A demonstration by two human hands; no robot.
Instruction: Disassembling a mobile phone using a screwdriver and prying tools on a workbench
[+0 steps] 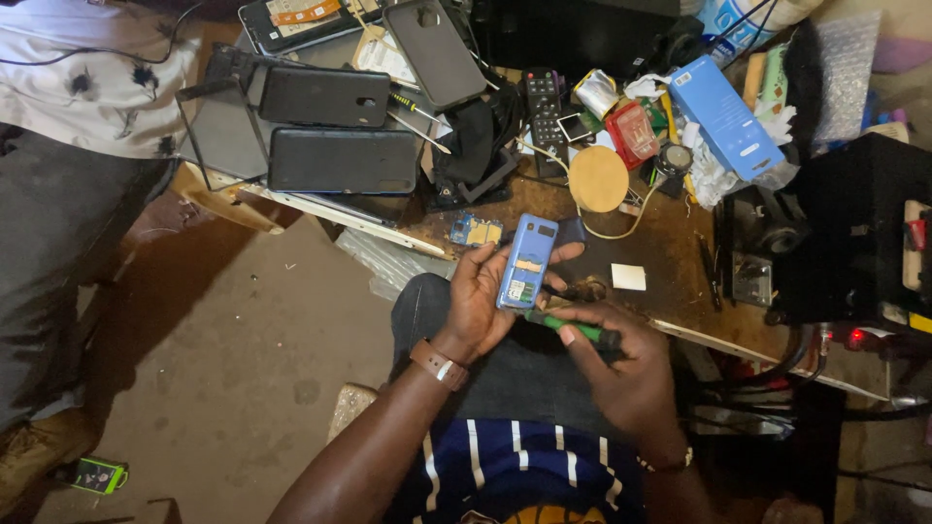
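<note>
Gripping blue phone (526, 262) upright, left hand (478, 301) fingers clamped round it; right hand (621, 364) pinches green screwdriver (571, 328), tip toward phone's lower edge.

Floor (243, 388): bare, brown, dusty, with scattered specks and stains; occupies the lower left area. Workbench (670, 252): dark brown wooden top, worn surface, pale chipped front edge running diagonally toward the right. Its far edge and left corner are crowded. Black cabinet (854, 223): stands at the workbench's right edge. Lighting: dim, warm, uneven.
</note>
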